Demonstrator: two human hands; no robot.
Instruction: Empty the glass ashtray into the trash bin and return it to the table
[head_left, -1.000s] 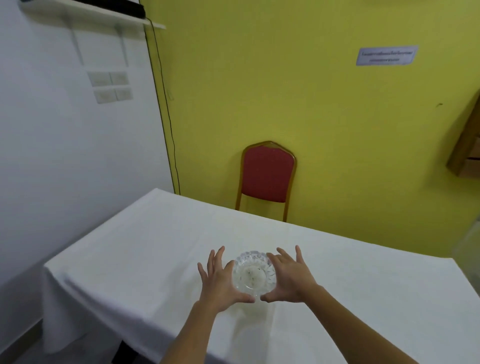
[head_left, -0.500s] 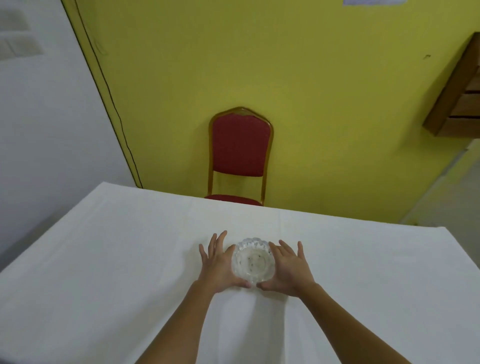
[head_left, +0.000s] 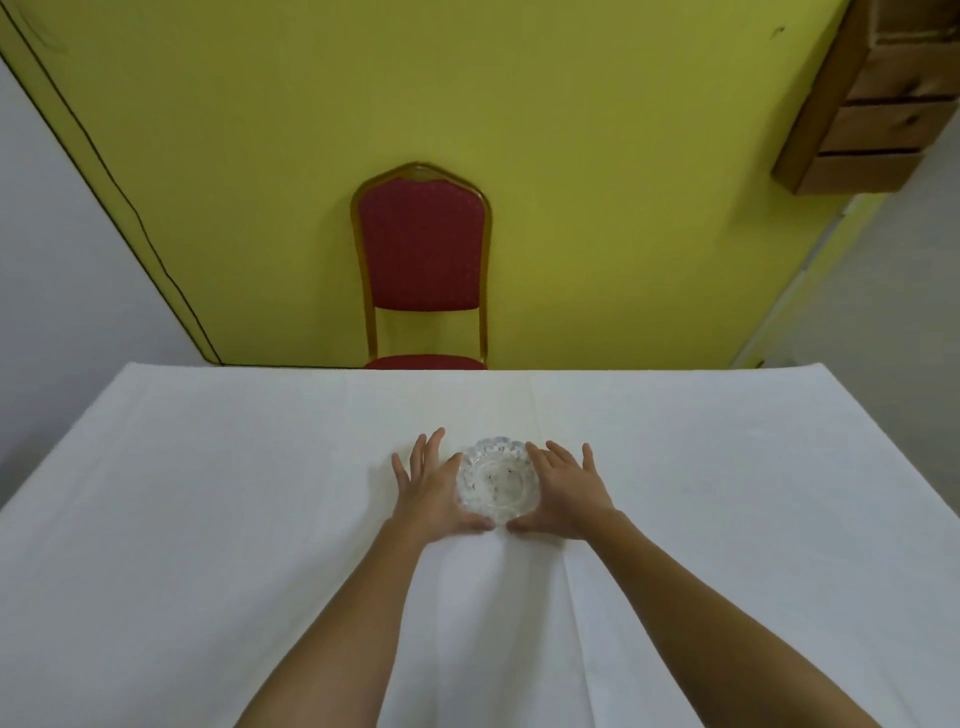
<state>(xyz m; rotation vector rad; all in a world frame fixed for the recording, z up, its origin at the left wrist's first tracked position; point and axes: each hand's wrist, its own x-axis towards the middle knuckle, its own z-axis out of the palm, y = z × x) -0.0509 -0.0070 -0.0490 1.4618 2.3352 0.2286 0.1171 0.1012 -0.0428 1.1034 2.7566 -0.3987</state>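
Observation:
The glass ashtray (head_left: 493, 480), round with a scalloped rim and a few dark specks inside, rests on the white tablecloth (head_left: 208, 519) near the table's middle. My left hand (head_left: 428, 488) presses against its left side and my right hand (head_left: 566, 491) against its right side. On each hand the thumb curls around the near edge and the forefinger lies along the rim, while the other fingers spread flat over the cloth. No trash bin is in view.
A red chair with a gold frame (head_left: 423, 260) stands behind the table's far edge against the yellow wall. A wooden drawer unit (head_left: 878, 104) hangs at the upper right. A black cable (head_left: 130, 208) runs down the wall corner at left.
The view has swung round to face the table squarely. The ashtray and both hands around it have settled onto the cloth, with the hands in the same cupped hold.

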